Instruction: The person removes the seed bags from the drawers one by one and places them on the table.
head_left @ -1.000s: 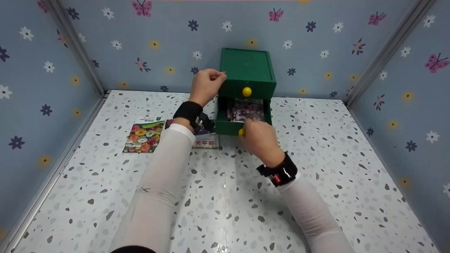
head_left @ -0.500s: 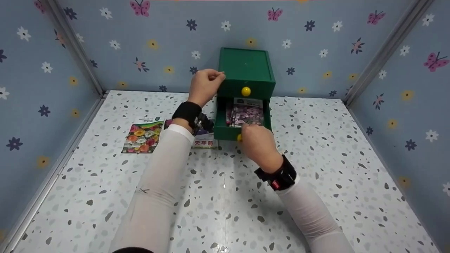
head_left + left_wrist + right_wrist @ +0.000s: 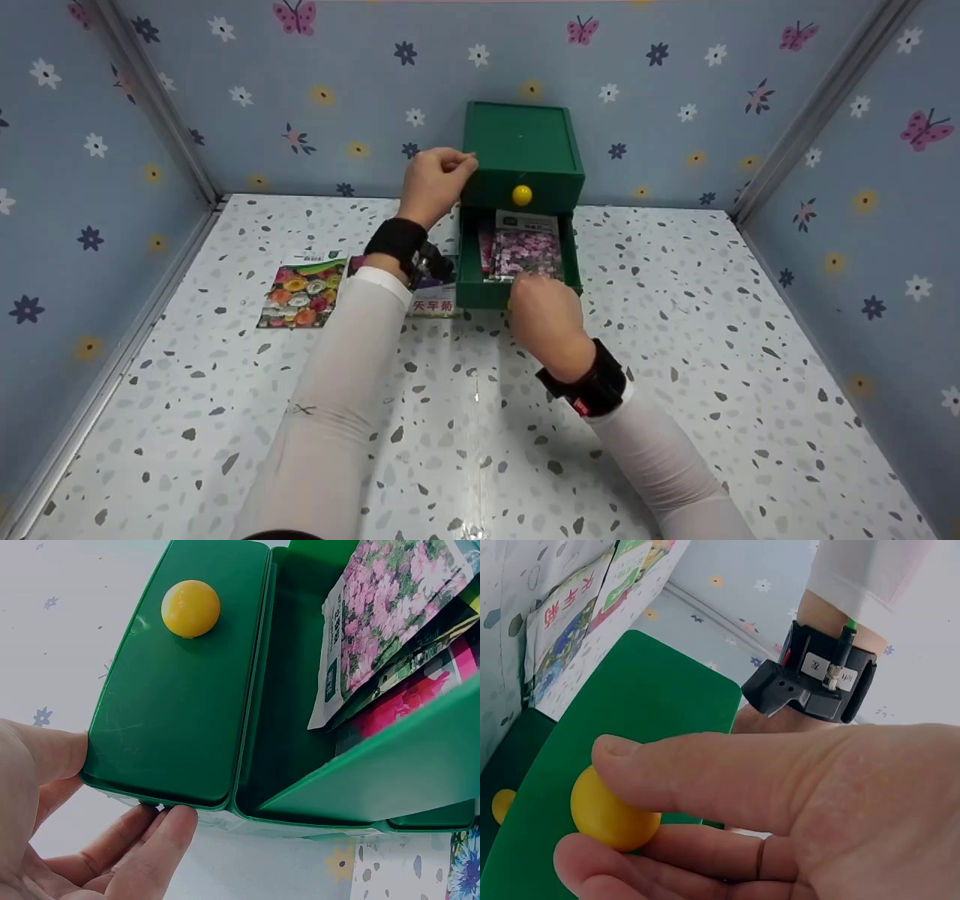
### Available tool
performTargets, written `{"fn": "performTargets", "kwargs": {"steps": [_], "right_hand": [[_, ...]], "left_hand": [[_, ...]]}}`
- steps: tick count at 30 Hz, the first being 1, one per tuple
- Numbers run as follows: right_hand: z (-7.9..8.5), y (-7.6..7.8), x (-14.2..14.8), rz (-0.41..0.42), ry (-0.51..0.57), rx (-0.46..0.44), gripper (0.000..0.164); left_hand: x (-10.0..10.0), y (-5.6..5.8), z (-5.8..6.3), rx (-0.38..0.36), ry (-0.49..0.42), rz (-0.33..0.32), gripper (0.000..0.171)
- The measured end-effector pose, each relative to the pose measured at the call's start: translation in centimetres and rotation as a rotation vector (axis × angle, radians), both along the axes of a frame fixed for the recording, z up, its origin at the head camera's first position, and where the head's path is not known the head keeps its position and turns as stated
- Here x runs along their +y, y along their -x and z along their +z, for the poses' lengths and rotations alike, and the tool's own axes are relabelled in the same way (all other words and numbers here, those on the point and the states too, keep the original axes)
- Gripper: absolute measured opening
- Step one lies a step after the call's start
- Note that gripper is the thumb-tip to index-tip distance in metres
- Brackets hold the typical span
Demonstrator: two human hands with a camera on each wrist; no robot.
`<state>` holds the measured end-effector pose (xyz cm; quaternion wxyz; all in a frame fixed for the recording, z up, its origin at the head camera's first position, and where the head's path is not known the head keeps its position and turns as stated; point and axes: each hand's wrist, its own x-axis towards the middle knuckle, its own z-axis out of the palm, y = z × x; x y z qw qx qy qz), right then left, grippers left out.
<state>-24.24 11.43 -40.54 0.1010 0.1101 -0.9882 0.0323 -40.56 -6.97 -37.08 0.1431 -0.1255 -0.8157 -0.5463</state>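
Observation:
A green drawer cabinet point(image 3: 517, 139) stands against the back wall, its upper drawer closed behind a yellow knob point(image 3: 522, 195). My left hand point(image 3: 435, 184) holds the cabinet's upper left corner, thumb on the top and fingers on the side in the left wrist view. Below, a drawer point(image 3: 481, 295) is pulled out. My right hand point(image 3: 549, 324) pinches its yellow drawer knob point(image 3: 604, 814) between thumb and fingers. Inside that drawer lie seed packets; the top packet point(image 3: 527, 251) has pink flowers, and a redder packet point(image 3: 409, 701) shows underneath.
Left of the cabinet, a seed packet with multicoloured flowers point(image 3: 300, 296) lies on the speckled table point(image 3: 660, 315). Another packet with red lettering point(image 3: 433, 306) is partly hidden by my left forearm. Another yellow knob point(image 3: 503, 805) shows lower down in the right wrist view. Patterned walls enclose the table.
My right hand has moved toward me with the knob, and the drawer has slid further out, showing more of the packets. My left hand stays on the cabinet corner.

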Motion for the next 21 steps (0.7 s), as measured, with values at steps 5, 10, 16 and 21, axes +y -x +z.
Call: {"fn": "performTargets", "kwargs": {"steps": [5,10,16,21], "right_hand": [[0.13,-0.36,-0.22,-0.016,-0.019,-0.012,0.013],[0.22,-0.63,-0.44,-0.021,-0.046,-0.023,0.011],[0.15,-0.95,-0.39,-0.008,-0.060,-0.009,0.014],[-0.11,-0.97,-0.32,0.002,-0.077,0.030,0.021]], "left_hand": [[-0.02,-0.02,-0.01,-0.003,0.000,0.000,0.028],[-0.08,0.00,-0.06,-0.003,-0.001,0.000,0.028],[-0.07,-0.01,-0.09,0.003,-0.004,-0.002,0.027],[0.01,-0.08,-0.09,0.008,-0.007,-0.001,0.027]]}}
